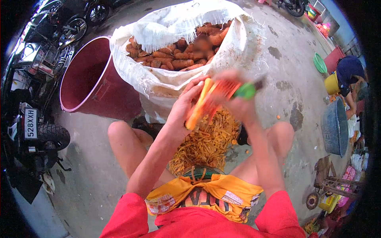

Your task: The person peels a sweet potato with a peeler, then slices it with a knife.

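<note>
My left hand is closed around an orange carrot, held tilted above the peelings. Its visible side looks bright and peeled. My right hand, smeared by motion, grips what looks like a peeler with a green part, close against the carrot. The exact shape of that tool is blurred. Below both hands lies a heap of carrot peelings between my legs. Just beyond them stands a white woven sack, its top rolled open, full of unpeeled carrots.
A large dark-red tub stands left of the sack. Motorcycles line the left side. At right, another person bends near a blue-grey basin. A small wheeled cart is at lower right. Stray scraps dot the concrete floor.
</note>
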Tool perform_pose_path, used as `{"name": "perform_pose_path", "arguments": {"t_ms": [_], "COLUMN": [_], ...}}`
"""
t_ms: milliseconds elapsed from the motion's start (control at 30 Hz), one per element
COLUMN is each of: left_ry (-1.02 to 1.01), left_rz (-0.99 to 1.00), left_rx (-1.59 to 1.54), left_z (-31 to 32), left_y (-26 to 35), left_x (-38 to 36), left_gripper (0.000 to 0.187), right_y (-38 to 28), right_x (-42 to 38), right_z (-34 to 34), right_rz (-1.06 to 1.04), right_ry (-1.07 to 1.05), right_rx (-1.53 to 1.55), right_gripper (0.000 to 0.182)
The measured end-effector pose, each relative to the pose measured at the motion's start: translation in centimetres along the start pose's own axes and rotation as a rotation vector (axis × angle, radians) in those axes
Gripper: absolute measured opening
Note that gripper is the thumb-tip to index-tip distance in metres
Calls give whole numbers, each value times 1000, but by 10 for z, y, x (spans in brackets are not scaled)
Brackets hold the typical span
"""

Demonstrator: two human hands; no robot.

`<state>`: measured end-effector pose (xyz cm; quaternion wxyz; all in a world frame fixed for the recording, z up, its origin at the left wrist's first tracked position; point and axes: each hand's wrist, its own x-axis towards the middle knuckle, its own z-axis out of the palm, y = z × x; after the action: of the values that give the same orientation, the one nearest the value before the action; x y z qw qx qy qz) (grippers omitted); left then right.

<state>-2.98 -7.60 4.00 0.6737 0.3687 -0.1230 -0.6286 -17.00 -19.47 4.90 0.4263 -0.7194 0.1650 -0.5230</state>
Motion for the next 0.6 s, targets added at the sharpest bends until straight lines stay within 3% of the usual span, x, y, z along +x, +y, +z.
{"name": "perform_pose_path", "arguments": {"t_ms": [67, 100, 133, 200, 233, 300, 333, 400, 467, 500, 567, 600], "left_ry": [8, -76, -62, -154, -160, 72, 74, -101, -115, -124, -138, -262], "left_rz": [-6, 52, 20, -61, -58, -79, -76, -24, 47, 31, 30, -48], "left_rx": [-69, 57, 57, -12, -14, -69, -67, -206, -178, -183, -196, -294], "left_z": [7, -10, -5, -16, -11, 4, 2, -4, -5, -13, -27, -29], "left_y": [3, -2, 2, 5, 4, 3, 1, -2, -7, -8, -6, -1], "left_x": [-1, 5, -2, -1, -1, -2, -1, 3, 7, 15, 21, 19], "left_gripper": [31, 31, 31, 31, 31, 31, 31, 38, 34, 35, 36, 37], "right_y": [-23, -4, 29, 34, 30, 18, 5, -19, 10, 6, 1, 2], "right_x": [-1, 3, -2, 29, 23, 0, -7, -12, -12, -7, -2, -6], "right_z": [8, 3, -5, -28, -26, -10, -2, 11, 8, 7, 11, 21], "right_rz": [-275, -219, 24, 73, 68, 31, 30, -267, 66, 126, 175, 64], "right_ry": [-352, -266, -66, 128, 127, -10, -11, -370, -193, -167, -155, -207], "right_rx": [-66, -35, -40, -35, -40, -66, -62, -49, 165, 177, 186, 154], "right_gripper": [29, 29, 29, 30, 30, 38, 38, 41, 43, 42, 41, 39]}}
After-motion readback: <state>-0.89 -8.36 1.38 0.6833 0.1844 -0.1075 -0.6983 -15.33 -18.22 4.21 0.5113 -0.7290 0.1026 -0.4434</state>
